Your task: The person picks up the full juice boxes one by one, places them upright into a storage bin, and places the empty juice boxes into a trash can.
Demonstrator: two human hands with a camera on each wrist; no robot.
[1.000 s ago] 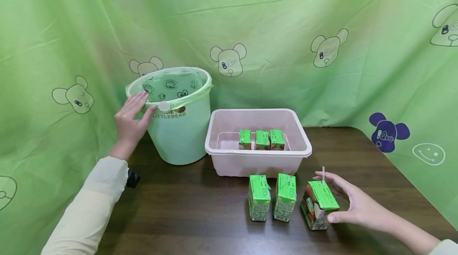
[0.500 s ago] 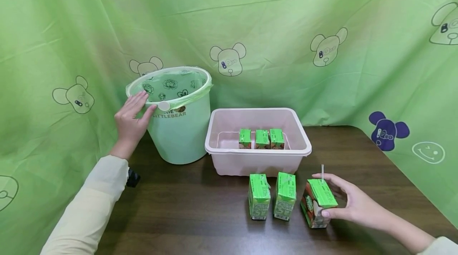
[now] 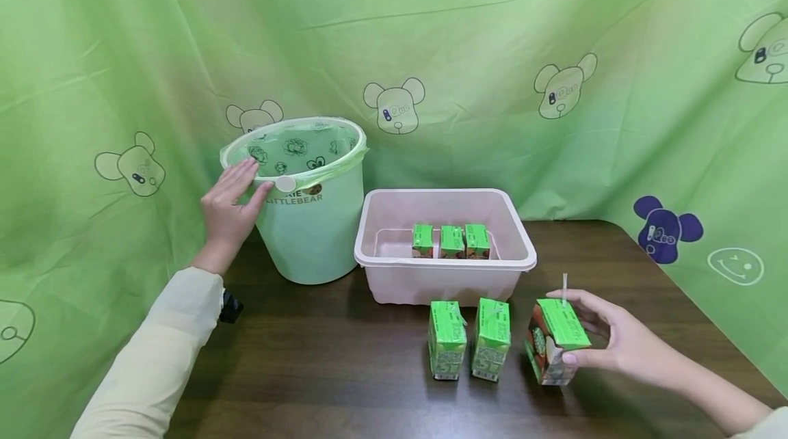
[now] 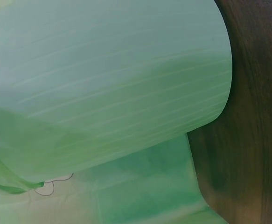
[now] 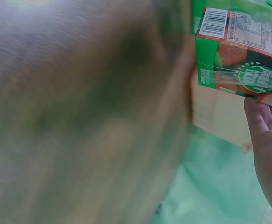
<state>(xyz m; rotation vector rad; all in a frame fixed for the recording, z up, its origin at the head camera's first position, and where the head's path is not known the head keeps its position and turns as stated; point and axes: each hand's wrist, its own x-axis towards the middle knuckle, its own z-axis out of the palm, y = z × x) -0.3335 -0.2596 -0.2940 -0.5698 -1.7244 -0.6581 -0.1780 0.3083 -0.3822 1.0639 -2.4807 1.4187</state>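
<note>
A: Where is the straw-topped drink carton (image 3: 557, 340) found, relative to the fingers?

B: It is enclosed by the right hand (image 3: 615, 343), to the left of the palm. The near side is pressed by the thumb and the far side is met by the fingers, so that a grasp is formed.

A: How is its long axis set, and which hand is nearer?

B: The axis is roughly upright, with the straw (image 3: 564, 290) uppermost. The right hand is in contact; the left hand (image 3: 229, 212) is placed well apart, its fingers extended over the rim of the lined bin (image 3: 310, 237).

A: And its position?

B: In front of the pink tub (image 3: 443, 286), towards the right. Whether its base is touching the table (image 3: 295, 370) cannot be told.

A: How is it marked?

B: The top is green. In the right wrist view, fruit and a green roundel are printed on a reddish side, a barcode on the adjoining face.
</note>
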